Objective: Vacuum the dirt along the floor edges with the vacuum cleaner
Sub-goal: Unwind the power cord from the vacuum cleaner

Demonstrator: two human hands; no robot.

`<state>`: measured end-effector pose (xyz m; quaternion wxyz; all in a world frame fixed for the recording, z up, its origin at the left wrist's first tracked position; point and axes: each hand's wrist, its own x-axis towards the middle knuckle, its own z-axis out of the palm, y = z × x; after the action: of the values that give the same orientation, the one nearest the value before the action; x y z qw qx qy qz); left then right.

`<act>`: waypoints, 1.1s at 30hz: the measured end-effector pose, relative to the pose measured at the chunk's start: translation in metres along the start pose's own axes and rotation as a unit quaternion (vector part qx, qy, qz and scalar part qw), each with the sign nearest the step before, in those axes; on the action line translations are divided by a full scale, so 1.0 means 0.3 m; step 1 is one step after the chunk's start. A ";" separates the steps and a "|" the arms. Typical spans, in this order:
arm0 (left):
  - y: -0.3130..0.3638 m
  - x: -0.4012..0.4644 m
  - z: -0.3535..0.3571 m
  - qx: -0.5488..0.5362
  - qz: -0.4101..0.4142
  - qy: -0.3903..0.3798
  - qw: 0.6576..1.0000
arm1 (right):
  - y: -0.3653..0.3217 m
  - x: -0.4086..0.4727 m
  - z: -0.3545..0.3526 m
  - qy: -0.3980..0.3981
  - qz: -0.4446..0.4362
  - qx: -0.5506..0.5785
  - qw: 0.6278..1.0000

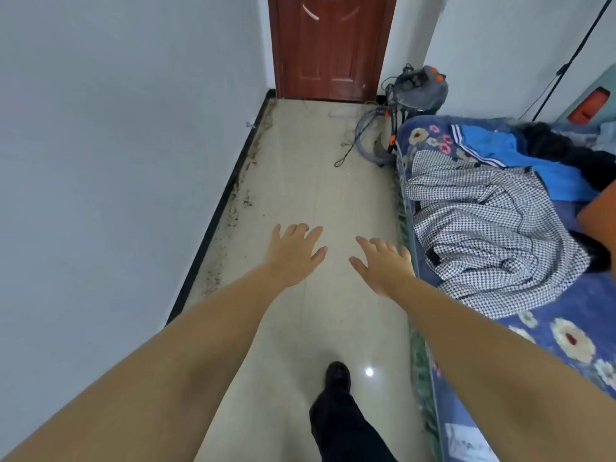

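Hands: left hand [295, 251] and right hand [383, 265] spread, grasping nothing
Vacuum cleaner [418, 91]: far right floor corner, beside door [330, 45]; hose [366, 135] coiled against bed [566, 328]
Dirt [240, 201]: along left floor edge

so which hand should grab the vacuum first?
Right, probably. The vacuum cleaner sits far right by the door, beside the bed, on the right hand's side. The left hand is nearer the dirty baseboard. Both are empty.

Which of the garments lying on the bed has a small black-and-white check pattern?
The checked garment, crumpled nearest the floor side of the bed; the blue garment behind it is plain.
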<state>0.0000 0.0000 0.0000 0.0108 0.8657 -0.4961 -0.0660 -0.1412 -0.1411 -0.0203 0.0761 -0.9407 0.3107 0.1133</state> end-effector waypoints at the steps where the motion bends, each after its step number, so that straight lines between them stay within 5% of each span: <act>1: -0.010 0.056 -0.006 0.002 0.002 0.006 1.000 | 0.020 0.049 -0.016 0.004 -0.001 -0.001 1.000; 13: -0.133 0.804 -0.117 -0.003 -0.024 -0.003 1.000 | 0.201 0.796 -0.242 -0.018 -0.018 -0.004 1.000; 21: -0.339 1.290 -0.145 -0.051 -0.074 -0.088 0.992 | 0.156 1.347 -0.343 -0.063 -0.046 -0.021 0.997; 33: -0.523 2.268 -0.292 -0.052 0.023 -0.109 0.992 | 0.288 2.171 -0.583 -0.009 0.060 0.059 0.996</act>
<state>0.4851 -0.5097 0.0031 0.0027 0.8402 -0.5096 -0.1855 0.3446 -0.6167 -0.0279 0.1275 -0.9132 0.3718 0.1077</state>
